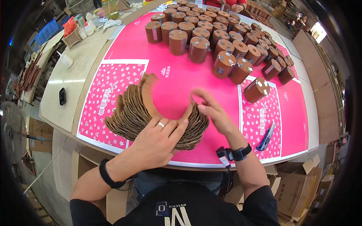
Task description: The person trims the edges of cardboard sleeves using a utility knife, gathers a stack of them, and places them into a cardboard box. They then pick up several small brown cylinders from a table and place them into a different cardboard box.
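A thick bundle of brown strips, leather-like and bent into a U, lies on the pink sheet in front of me. The strips have rough, layered edges, and a smooth one lines the inside of the bend. My left hand, with a ring on one finger, is closed over the middle of the bundle; its thumb is hidden. My right hand is at the bundle's right end, thumb and forefinger apart beside the strip tips. Its forefinger is slightly blurred, and I see nothing held in it.
Many brown cylinders stand across the far side of the pink-covered table. One cylinder sits closer, at right. A blue utility knife lies near the right front edge. Bottles stand at far left. Another person's hand shows at the back.
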### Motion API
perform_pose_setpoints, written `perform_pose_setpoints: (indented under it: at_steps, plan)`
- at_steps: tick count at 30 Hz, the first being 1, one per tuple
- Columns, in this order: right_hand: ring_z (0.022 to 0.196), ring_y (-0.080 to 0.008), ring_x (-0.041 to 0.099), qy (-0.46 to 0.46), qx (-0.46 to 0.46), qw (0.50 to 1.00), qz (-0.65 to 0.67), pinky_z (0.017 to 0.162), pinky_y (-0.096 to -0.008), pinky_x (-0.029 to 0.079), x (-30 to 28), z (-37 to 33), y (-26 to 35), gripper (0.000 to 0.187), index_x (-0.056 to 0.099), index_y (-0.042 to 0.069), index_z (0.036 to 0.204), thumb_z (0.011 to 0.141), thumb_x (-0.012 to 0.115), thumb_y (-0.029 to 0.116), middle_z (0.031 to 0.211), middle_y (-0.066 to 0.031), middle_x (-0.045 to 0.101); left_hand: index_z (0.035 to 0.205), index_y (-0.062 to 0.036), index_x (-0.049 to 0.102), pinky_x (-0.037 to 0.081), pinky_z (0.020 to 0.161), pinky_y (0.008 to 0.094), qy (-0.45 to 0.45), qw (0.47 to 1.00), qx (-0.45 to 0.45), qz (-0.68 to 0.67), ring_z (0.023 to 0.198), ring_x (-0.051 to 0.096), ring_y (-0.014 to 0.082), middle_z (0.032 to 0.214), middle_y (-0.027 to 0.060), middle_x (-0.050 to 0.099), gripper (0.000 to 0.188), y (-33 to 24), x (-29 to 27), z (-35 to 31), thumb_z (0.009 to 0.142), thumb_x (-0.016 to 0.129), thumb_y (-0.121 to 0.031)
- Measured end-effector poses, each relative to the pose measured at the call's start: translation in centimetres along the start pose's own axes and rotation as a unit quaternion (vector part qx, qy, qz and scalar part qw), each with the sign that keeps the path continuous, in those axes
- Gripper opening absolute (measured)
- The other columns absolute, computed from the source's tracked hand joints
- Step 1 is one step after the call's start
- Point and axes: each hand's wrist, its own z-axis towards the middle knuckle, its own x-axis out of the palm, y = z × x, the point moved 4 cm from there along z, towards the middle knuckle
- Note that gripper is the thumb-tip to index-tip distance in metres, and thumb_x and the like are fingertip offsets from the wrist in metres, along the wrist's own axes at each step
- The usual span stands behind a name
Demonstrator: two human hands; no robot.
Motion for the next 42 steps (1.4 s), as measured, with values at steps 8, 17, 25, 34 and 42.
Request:
perform_pose_setpoints:
  at_steps: [8,17,25,34,42]
  plan:
    - [0.117,-0.0201,0.057,-0.021,-0.063,0.995,0.073,0.107,-0.0365,0.04,0.3,-1.8,-1.3,0.037,0.061,0.004,0.126,0.096,0.055,0.025,0.125,-0.0081,0.064,0.155,-0.0034,0.039,0.039,0.109,0.0534,0.016,1.0,0.007,0.02,0.124,0.053,0.0414,0.137,0.0251,0.052,0.106,-1.0,0.0,-0.7,0.067,0.087,-0.035]
    - [0.11,-0.0189,0.06,-0.178,-0.062,0.982,0.019,0.104,-0.0342,0.044,1.6,-3.5,-4.6,0.057,0.068,-0.003,0.116,0.115,0.031,0.04,0.112,-0.0108,0.068,0.161,-0.0064,0.028,0.017,0.123,0.0642,-0.032,0.998,-0.017,0.042,0.147,0.029,0.0535,0.156,0.0338,0.032,0.119,-0.6,0.3,0.1,0.069,0.086,-0.053]
    - [0.149,-0.0294,0.038,-0.091,-0.07,0.991,0.069,0.122,-0.0397,0.027,2.6,-5.2,-3.6,0.054,0.06,0.001,0.133,0.114,0.033,0.043,0.152,-0.023,0.049,0.158,-0.0006,0.032,0.019,0.122,0.0636,-0.051,0.998,-0.007,0.046,0.143,0.037,0.05,0.15,0.0339,0.041,0.11,-1.4,1.1,0.8,0.075,0.08,-0.056]
    - [0.129,-0.0244,0.053,-0.132,-0.099,0.977,0.132,0.115,-0.0387,0.036,3.7,-4.6,-5.5,0.05,0.053,0.003,0.137,0.113,0.035,0.043,0.137,-0.017,0.059,0.156,0.002,0.036,0.025,0.121,0.0629,-0.083,0.994,-0.046,0.061,0.14,0.041,0.0514,0.148,0.0356,0.043,0.11,-2.4,1.8,0.4,0.073,0.083,-0.053]
    - [0.136,-0.0258,0.049,-0.091,-0.098,0.978,0.16,0.118,-0.0408,0.035,5.5,-5.2,-4.0,0.06,0.046,0.004,0.146,0.112,0.028,0.05,0.139,-0.0163,0.057,0.157,0.0039,0.03,0.02,0.122,0.0651,-0.034,0.998,-0.039,0.022,0.143,0.032,0.0559,0.148,0.0366,0.04,0.116,-2.0,1.3,1.1,0.07,0.086,-0.048]
